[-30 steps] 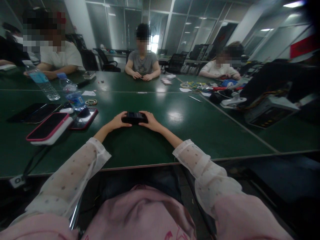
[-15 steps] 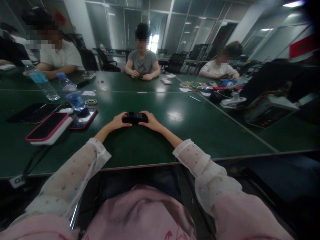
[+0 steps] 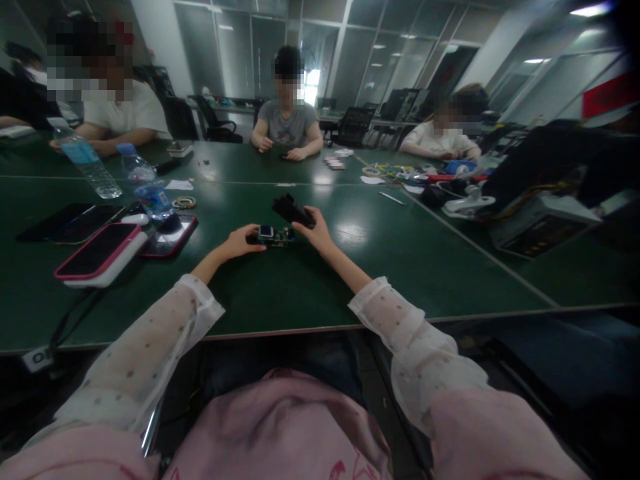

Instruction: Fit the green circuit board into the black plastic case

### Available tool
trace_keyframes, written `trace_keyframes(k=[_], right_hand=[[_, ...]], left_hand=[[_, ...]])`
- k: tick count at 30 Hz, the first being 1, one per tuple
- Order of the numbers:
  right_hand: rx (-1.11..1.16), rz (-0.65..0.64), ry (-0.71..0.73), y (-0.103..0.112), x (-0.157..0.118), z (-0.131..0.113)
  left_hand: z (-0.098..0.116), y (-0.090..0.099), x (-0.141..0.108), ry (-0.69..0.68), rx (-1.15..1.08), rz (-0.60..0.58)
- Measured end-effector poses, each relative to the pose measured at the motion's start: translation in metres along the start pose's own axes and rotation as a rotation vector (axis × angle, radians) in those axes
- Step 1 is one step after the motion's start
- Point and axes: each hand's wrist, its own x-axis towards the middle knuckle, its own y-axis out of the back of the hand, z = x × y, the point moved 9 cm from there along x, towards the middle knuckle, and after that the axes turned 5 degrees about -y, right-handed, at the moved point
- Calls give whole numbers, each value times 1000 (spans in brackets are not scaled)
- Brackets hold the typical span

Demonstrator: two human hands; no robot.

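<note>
In front of me a green circuit board (image 3: 280, 239) with a small screen (image 3: 266, 231) shows at the table. My left hand (image 3: 241, 242) grips its left end, thumb at the near side and fingers behind. A black plastic cover (image 3: 291, 209), tilted, is in my right hand (image 3: 317, 232), lifted above the board's right end and apart from it. Whether a lower black shell lies under the board I cannot tell.
To the left are two water bottles (image 3: 145, 183), a pink-edged phone (image 3: 100, 252) on a white block, another phone (image 3: 173, 235) and a tape roll (image 3: 184, 203). A pen (image 3: 391, 199), cables (image 3: 395, 172) and a metal-cased unit (image 3: 543, 223) lie right. Several people sit around.
The black cover has come off the device and up to the right in my right hand, baring the circuit board. My left hand stays at the device's left end.
</note>
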Motion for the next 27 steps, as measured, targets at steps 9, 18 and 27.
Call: trace_keyframes(k=[9,18,27], right_hand=[[-343,164,12,31,9,26],[-486,166,-158,33,12,50],[-437,215,-197,38,11,54]], left_hand=[[3,0,2,-37,93,-5],[-4,-1,5,-63,313,-29],[-15,25,13,-104,254,129]])
